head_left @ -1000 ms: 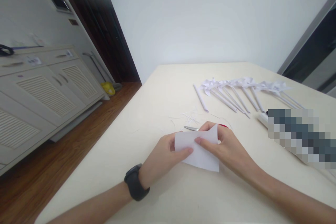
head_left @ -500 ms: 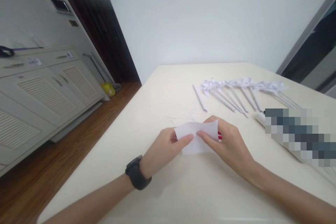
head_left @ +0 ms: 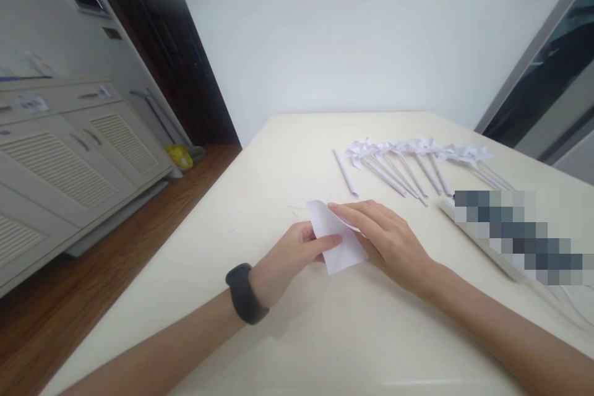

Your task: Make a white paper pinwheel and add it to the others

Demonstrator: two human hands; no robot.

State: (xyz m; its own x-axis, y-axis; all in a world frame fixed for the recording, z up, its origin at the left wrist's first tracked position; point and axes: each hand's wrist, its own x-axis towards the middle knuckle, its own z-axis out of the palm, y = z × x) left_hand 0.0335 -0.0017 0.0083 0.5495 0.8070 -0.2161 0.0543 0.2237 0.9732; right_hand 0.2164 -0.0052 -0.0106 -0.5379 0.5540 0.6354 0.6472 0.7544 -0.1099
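Observation:
A small folded piece of white paper (head_left: 335,242) lies on the cream table (head_left: 288,154) in front of me. My left hand (head_left: 292,260), with a black watch on the wrist, pinches its left side between thumb and fingers. My right hand (head_left: 385,238) lies flat on top of the paper, fingers stretched toward its upper left corner, pressing it down. The scissors seen earlier are hidden under my hands.
A row of several white paper pinwheels on paper sticks (head_left: 413,158) lies at the far right of the table, with one bare paper stick (head_left: 344,172) beside them. A blurred object (head_left: 515,229) sits at the right. White cabinets (head_left: 69,154) and wooden floor lie to the left.
The paper went from held up between both hands to folded and laid on the table. My right hand flattened onto it. The view shifted slightly right.

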